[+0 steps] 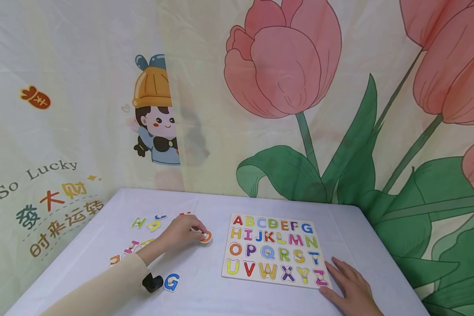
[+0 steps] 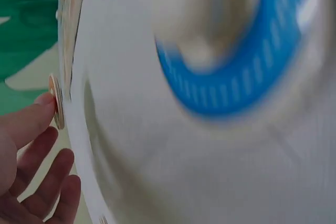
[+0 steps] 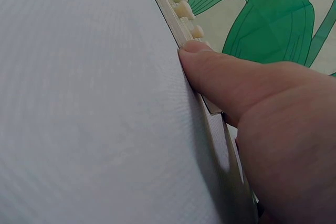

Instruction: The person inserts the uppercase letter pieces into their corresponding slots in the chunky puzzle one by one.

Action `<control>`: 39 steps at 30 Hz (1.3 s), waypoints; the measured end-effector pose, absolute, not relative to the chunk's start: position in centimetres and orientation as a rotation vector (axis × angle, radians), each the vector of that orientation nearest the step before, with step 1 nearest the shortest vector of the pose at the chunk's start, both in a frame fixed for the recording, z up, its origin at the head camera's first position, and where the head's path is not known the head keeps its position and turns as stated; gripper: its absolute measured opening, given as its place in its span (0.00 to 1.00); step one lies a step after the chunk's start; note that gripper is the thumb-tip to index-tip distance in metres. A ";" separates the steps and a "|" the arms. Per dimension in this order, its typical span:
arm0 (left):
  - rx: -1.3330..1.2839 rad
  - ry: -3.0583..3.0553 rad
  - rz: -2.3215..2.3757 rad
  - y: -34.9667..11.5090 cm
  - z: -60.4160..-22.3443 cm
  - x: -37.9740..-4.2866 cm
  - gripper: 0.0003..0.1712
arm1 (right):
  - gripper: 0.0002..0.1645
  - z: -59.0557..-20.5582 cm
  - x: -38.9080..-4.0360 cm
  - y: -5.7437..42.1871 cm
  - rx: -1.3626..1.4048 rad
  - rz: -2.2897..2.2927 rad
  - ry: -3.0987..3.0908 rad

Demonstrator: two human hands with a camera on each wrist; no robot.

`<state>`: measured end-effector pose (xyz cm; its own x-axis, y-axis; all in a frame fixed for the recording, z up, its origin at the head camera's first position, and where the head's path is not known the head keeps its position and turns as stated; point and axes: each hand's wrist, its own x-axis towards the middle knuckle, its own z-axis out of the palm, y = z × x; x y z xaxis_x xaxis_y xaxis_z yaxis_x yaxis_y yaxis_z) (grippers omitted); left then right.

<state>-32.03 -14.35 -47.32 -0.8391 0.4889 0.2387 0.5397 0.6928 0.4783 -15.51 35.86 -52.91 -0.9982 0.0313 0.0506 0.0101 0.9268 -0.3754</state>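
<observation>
My left hand (image 1: 183,230) pinches an orange, rounded letter piece (image 1: 208,237) between thumb and finger, just left of the alphabet board (image 1: 226,263). The fingers partly cover the piece; in the left wrist view the pinched piece (image 2: 59,109) shows edge-on. At the board's lower right corner rests my right hand (image 1: 351,285), its fingers spread along the right side. The thumb (image 3: 205,64) touches the board's near edge in the right wrist view. Several letters on the board, such as W, X and Z, carry small knobs.
A blue letter G (image 1: 171,282) lies near the left sleeve, beside a black wrist camera (image 1: 153,283). Farther left are loose letters: a green N (image 1: 138,223), a pink I (image 1: 131,247) and an orange piece (image 1: 114,260). A printed curtain (image 1: 205,175) hangs behind the table.
</observation>
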 end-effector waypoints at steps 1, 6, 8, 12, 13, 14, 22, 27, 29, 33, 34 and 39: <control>-0.837 -2.811 -0.864 -13.8 -47.4 -31.7 0.06 | 0.56 -52.9 -15.5 35.8 -0.030 0.588 -3.026; -0.829 -2.809 -0.942 -11.4 -47.8 -30.7 0.07 | 0.55 -53.1 -15.4 35.8 -0.009 0.590 -3.004; -0.835 -2.810 -0.945 -10.5 -48.0 -30.5 0.06 | 0.55 -53.1 -15.4 35.8 -0.011 0.593 -3.009; -0.868 -2.814 -0.940 -8.7 -48.5 -30.2 0.05 | 0.56 -53.2 -15.5 35.8 -0.023 0.596 -3.029; -0.865 -2.824 -0.940 -8.3 -48.6 -30.1 0.05 | 0.56 -53.2 -15.5 35.8 -0.026 0.596 -3.033; -0.872 -2.828 -0.942 -7.9 -48.7 -30.1 0.05 | 0.56 -53.2 -15.5 35.8 -0.028 0.595 -3.036; -0.880 -2.831 -0.960 -6.2 -49.4 -29.7 0.05 | 0.56 -53.0 -15.4 35.5 -0.027 0.589 -3.030; -0.872 -2.831 -1.008 -5.8 -49.3 -29.6 0.06 | 0.56 -52.9 -15.3 35.5 -0.008 0.597 -3.012; -0.868 -2.830 -1.023 -5.7 -49.3 -29.7 0.06 | 0.56 -53.0 -15.4 35.6 0.003 0.599 -3.001; -0.844 -2.834 -1.021 -5.4 -49.5 -29.6 0.08 | 0.55 -53.0 -15.4 35.7 0.022 0.590 -2.979; -0.840 -2.831 -1.013 -5.3 -49.6 -29.6 0.08 | 0.54 -53.0 -15.4 35.8 0.025 0.589 -2.978; -0.805 -2.836 -0.988 -4.8 -49.5 -29.3 0.10 | 0.54 -52.9 -15.4 35.7 0.016 0.591 -2.987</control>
<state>-29.34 -4.85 -49.54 -0.8653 0.4621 0.1940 0.4826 0.6638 0.5713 -15.35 35.74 -52.86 -0.9953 0.0082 0.0965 -0.0291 0.9249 -0.3791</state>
